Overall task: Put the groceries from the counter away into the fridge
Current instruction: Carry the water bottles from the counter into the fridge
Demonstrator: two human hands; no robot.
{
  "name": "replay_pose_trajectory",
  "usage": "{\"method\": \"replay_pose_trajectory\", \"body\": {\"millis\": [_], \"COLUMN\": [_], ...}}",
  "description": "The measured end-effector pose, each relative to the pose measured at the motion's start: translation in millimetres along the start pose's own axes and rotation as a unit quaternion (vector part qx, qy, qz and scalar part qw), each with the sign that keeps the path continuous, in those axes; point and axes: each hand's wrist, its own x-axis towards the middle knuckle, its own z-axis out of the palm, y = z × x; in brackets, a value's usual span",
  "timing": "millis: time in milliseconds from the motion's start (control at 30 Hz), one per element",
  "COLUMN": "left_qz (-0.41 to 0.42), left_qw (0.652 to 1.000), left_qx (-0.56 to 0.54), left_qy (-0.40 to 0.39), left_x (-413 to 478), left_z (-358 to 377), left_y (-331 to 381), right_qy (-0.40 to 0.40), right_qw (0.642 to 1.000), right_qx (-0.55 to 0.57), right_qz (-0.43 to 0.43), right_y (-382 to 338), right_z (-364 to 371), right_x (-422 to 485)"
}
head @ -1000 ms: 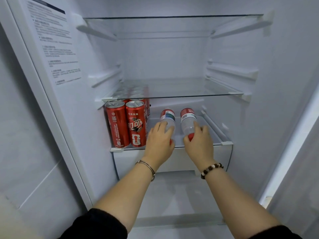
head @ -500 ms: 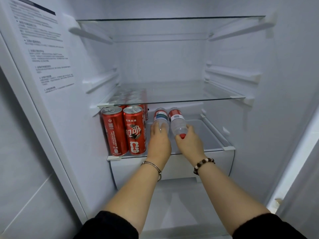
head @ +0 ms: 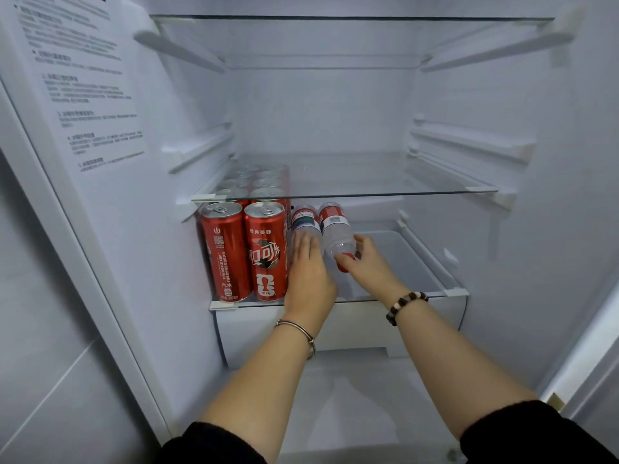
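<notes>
Now, from the head camera, two water bottles lie on their sides on the lower shelf of the fridge. Their long axes run front to back, with bases toward the back wall and red caps toward the person. The left bottle lies just beside the red cans, perhaps touching them. The right bottle lies against it, cap end angled slightly rightward.

The left hand rests flat on the left bottle, fingers straight and close together. The right hand holds the right bottle at its cap end, thumb and fingers curled round the neck. Each bottle lies straight ahead of its own hand, so any further push would likely go toward the back.

Compared with a second ago, bottles and hands have slid leftward from mid-shelf to the cans, and the left fingers lie flatter.
</notes>
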Motion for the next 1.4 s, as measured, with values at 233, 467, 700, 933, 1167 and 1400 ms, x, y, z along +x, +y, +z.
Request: {"method": "replay_pose_trajectory", "body": {"millis": [233, 467, 700, 933, 1167, 1400], "left_qz": [-0.038, -0.039, -0.039, 0.019, 0.084, 0.164], "left_qw": [0.994, 0.993, 0.998, 0.997, 0.991, 0.984], "left_qx": [0.103, 0.112, 0.046, 0.072, 0.102, 0.061], "left_qy": [-0.005, -0.011, 0.016, 0.018, 0.028, -0.017], "left_x": [18, 25, 17, 10, -31, -83], "left_z": [9, 14, 10, 1, -1, 7], "left_y": [-2, -4, -4, 2, 5, 10], "right_qy": [-0.027, -0.025, -0.030, -0.007, 0.044, 0.136], "right_qw": [1.000, 1.000, 0.999, 0.999, 0.994, 0.964], "right_qx": [0.011, 0.017, -0.006, -0.046, -0.101, -0.221], "right_qz": [0.000, 0.000, -0.010, -0.011, -0.020, -0.064], "right_y": [4, 8, 10, 3, 2, 32], "right_z": [0, 0, 0, 1, -14, -12], "right_x": [10, 14, 11, 1, -46, -131]}}
